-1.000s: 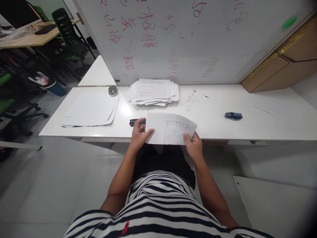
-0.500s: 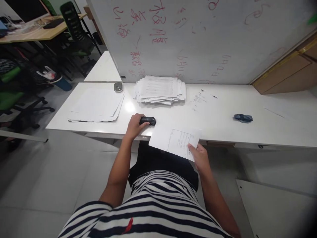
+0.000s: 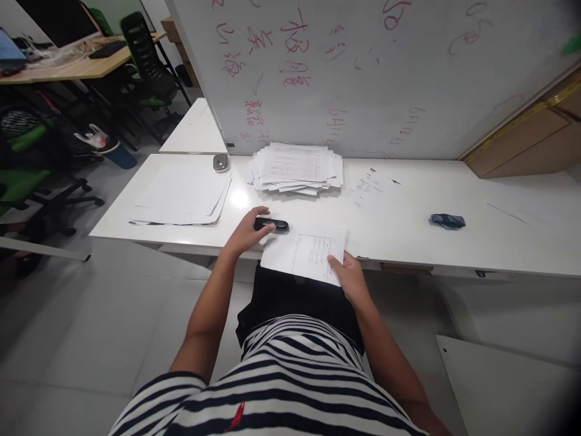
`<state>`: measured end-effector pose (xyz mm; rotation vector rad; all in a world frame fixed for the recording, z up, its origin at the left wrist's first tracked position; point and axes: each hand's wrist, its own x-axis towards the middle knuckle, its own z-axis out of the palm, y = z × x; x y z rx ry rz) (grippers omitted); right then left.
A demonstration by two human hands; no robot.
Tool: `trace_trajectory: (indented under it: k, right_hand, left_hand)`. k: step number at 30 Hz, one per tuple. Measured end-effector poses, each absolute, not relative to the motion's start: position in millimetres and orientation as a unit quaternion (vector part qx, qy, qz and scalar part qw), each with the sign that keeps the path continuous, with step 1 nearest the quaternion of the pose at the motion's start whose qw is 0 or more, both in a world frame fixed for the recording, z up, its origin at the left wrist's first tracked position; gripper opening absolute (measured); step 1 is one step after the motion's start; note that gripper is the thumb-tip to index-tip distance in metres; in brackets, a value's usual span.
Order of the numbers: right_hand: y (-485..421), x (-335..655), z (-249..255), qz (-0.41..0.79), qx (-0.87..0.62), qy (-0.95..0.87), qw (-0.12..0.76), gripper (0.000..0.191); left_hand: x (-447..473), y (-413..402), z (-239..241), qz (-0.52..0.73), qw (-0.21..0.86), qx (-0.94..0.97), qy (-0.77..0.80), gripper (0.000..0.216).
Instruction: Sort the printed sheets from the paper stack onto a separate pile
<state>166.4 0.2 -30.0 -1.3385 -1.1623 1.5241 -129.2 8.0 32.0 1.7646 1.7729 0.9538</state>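
A black stapler (image 3: 275, 224) lies on the white table near its front edge. My left hand (image 3: 249, 232) is at the stapler's left end, thumb and fingers spread to either side of it and not closed round it. Held by its right edge, a printed sheet of paper (image 3: 305, 251) extends over the table's front edge; my right hand (image 3: 351, 277) pinches it, thumb on top. The sheet's far left corner reaches close to the stapler. Whether it is one sheet or several I cannot tell.
A thick stack of printed papers (image 3: 297, 165) stands against the whiteboard (image 3: 363, 79). Flatter white sheets (image 3: 179, 194) lie at the left, with a small rounded grey-and-white device (image 3: 221, 162) behind them. A dark blue crumpled-looking item (image 3: 448, 221) lies right; a cardboard box (image 3: 526, 136) stands behind.
My left hand has loosened from the stapler, its fingers spreading. My right hand has moved the sheet leftward, nearer the stapler. The camera view has shifted slightly.
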Motion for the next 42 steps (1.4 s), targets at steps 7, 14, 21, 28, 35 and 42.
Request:
trace_trajectory:
  k: [7, 14, 21, 28, 35, 42]
  right_hand:
    - [4.8, 166.3, -33.5, 0.629, -0.518, -0.423, 0.397, 0.053]
    - [7.4, 162.5, -40.9, 0.593, -0.536, -0.444, 0.405, 0.053]
    - [3.5, 158.2, -47.5, 0.564, -0.537, -0.466, 0.419, 0.054]
    - [10.7, 186.2, -29.3, 0.543, -0.536, -0.519, 0.386, 0.049]
    - [50.8, 223.5, 24.9, 0.439, -0.578, -0.450, 0.520, 0.048]
    - [189.5, 108.6, 63.9, 0.278, -0.572, -0.666, 0.390, 0.045]
  left_hand:
    - [-102.7, 49.6, 55.0, 0.362, 0.170, 0.643, 0.653, 0.032]
    - [-76.5, 91.9, 10.6, 0.186, 0.141, 0.682, 0.693, 0.022]
    - [-94.7, 67.0, 27.5, 0.428, 0.111, 0.628, 0.641, 0.031]
    - [-135.0, 19.8, 5.8, 0.318, 0.067, 0.701, 0.634, 0.041]
    - [-143.3, 21.6, -6.0, 0.305, 0.112, 0.658, 0.679, 0.039]
    - [-140.5, 20.3, -3.9, 0.288, 0.072, 0.677, 0.673, 0.040]
